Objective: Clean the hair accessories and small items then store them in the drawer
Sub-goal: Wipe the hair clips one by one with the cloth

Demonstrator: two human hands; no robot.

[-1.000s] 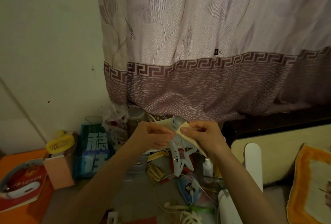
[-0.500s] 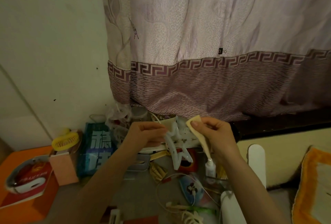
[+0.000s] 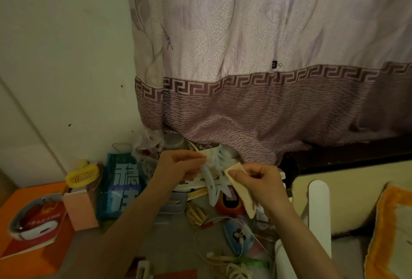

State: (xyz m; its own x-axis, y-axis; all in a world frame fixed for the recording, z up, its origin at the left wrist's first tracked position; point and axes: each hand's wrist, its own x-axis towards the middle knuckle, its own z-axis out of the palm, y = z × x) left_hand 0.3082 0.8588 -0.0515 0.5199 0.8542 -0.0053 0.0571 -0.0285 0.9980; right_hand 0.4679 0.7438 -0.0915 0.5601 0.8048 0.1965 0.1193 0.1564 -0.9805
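The left hand (image 3: pixel 178 166) pinches the top of a white hair claw clip (image 3: pixel 213 180) above the cluttered table (image 3: pixel 178 241). The right hand (image 3: pixel 258 180) grips a beige cloth (image 3: pixel 243 191), seemingly touching the clip's side.

White plastic claw hair clip (image 3: pixel 214 180) held up above the cluttered worktop (image 3: pixel 178 241), curved teeth pointing down, top end pinched in left hand (image 3: pixel 180 167); yellowish wipe cloth (image 3: pixel 243 191) pinched in right hand (image 3: pixel 260 180), hanging just beside the clip.
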